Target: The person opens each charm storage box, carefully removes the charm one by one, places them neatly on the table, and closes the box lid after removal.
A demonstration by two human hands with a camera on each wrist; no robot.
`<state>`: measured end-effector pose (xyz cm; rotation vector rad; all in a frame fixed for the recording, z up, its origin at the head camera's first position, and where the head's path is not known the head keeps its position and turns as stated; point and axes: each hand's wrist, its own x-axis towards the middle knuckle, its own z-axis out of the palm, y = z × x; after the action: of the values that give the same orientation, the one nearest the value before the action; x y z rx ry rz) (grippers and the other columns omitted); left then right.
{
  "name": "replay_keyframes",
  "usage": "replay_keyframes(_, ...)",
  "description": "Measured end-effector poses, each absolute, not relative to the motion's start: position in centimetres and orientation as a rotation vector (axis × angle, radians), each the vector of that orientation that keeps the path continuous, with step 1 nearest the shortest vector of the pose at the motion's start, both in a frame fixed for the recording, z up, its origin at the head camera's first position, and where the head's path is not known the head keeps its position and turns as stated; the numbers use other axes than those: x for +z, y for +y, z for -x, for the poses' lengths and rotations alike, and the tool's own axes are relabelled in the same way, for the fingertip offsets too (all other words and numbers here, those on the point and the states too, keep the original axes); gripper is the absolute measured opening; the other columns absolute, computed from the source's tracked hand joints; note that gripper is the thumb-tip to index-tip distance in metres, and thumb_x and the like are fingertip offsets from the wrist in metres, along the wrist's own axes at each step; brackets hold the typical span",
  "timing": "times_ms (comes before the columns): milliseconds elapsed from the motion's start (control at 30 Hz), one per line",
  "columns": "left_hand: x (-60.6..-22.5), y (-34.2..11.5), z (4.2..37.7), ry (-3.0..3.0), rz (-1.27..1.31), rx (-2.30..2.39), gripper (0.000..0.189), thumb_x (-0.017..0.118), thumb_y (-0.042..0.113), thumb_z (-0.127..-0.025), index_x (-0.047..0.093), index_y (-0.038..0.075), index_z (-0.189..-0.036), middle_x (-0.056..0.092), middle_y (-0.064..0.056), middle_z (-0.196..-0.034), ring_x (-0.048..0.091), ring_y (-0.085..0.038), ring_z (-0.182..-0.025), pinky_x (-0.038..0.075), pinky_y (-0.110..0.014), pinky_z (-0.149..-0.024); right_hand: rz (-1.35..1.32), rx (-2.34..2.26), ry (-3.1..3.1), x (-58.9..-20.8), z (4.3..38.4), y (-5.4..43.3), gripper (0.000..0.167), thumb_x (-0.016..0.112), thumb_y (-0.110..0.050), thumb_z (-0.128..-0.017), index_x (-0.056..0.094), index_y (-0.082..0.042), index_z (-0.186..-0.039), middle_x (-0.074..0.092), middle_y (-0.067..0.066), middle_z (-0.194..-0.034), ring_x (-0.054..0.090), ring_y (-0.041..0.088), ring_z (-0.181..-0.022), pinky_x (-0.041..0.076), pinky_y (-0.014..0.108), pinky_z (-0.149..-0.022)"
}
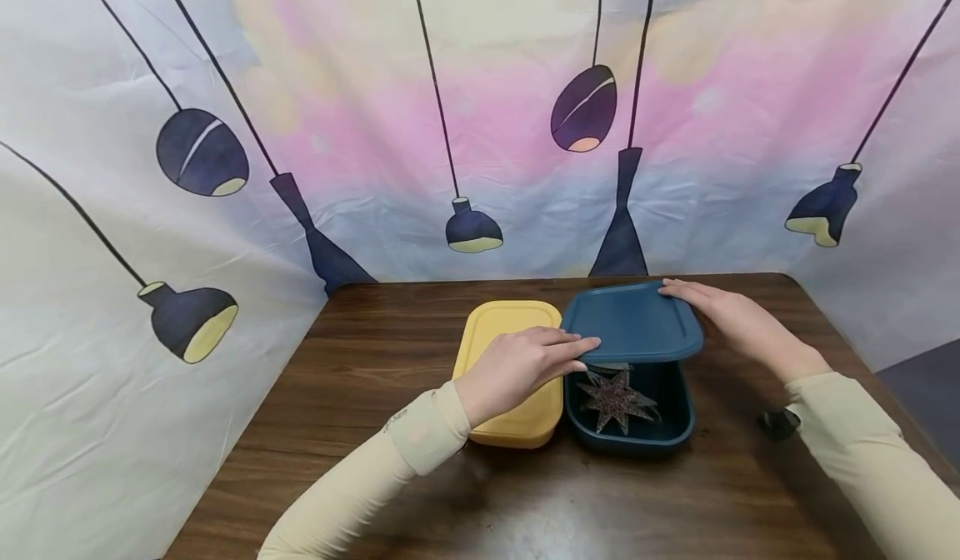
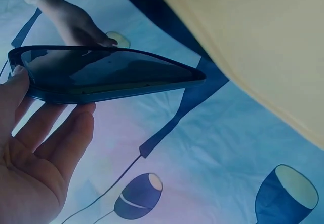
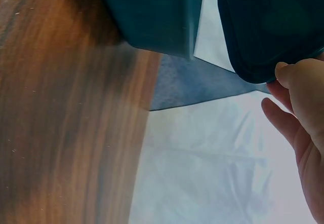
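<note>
A dark blue lid [image 1: 633,322] is held tilted over the back of an open dark blue box [image 1: 630,446]. My left hand [image 1: 517,372] pinches its front left corner; in the left wrist view the thumb [image 2: 19,77] lies at the lid's edge with the fingers on its other face. At the far right corner, my right hand [image 1: 738,327] grips the lid, and the right wrist view has its thumb [image 3: 286,74] at the rim. Inside the box lies a glittery star ornament [image 1: 617,399], with further pieces partly hidden under the lid.
Left of the blue box stands a yellow box [image 1: 517,439] with its yellow lid [image 1: 510,322] on, partly behind my left hand. Both rest on a dark wooden table [image 1: 360,427]. Behind the table hangs a cloth backdrop [image 1: 375,127] printed with lamps.
</note>
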<state>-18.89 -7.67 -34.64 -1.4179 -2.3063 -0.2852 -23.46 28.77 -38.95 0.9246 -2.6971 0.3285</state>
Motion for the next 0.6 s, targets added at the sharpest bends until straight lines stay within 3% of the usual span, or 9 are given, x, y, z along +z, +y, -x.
replay_keyframes(200,-33.9,-7.6,19.2,-2.253,1.409,-0.339,0.04,0.065,0.026,-0.101,0.063,0.021,-0.141,0.072,0.0,-0.12,0.068,-0.012,-0.103,0.056,-0.025,-0.07,-0.927,0.346,-2.553,-38.3,23.1,29.3,0.078,0.073,0.011,-0.084,0.043,-0.011,-0.153,0.052,0.022,-0.145,0.054,0.046,-0.124,0.052,0.057,-0.089)
replay_keyframes(300,-33.5,-7.7,19.2,-2.239,1.395,-0.397,0.04,0.065,0.025,-0.1,0.063,0.02,-0.14,0.072,0.001,-0.118,0.069,-0.012,-0.098,0.055,-0.024,-0.072,-0.928,0.33,-2.492,-38.1,23.1,29.5,0.081,0.074,0.015,-0.081,0.044,-0.01,-0.152,0.055,0.023,-0.14,0.059,0.045,-0.117,0.055,0.055,-0.083)
replay_keyframes(467,-32.9,-8.0,19.1,-2.229,1.386,-0.482,0.038,0.061,0.024,-0.103,0.063,0.018,-0.14,0.07,0.003,-0.096,0.064,-0.007,-0.078,0.05,-0.019,-0.067,-0.915,0.338,-2.416,-37.7,22.5,29.6,0.08,0.071,0.023,-0.077,0.047,-0.007,-0.148,0.059,0.023,-0.134,0.068,0.036,-0.098,0.057,0.047,-0.071)
replay_keyframes(600,-32.5,-8.4,19.1,-2.181,1.364,-0.528,0.036,0.061,0.021,-0.103,0.063,0.013,-0.138,0.068,0.003,-0.09,0.062,-0.007,-0.072,0.049,-0.018,-0.065,-0.9,0.366,-2.375,-37.4,21.9,29.2,0.071,0.07,0.019,-0.082,0.05,-0.006,-0.146,0.06,0.023,-0.133,0.07,0.036,-0.095,0.058,0.047,-0.072)
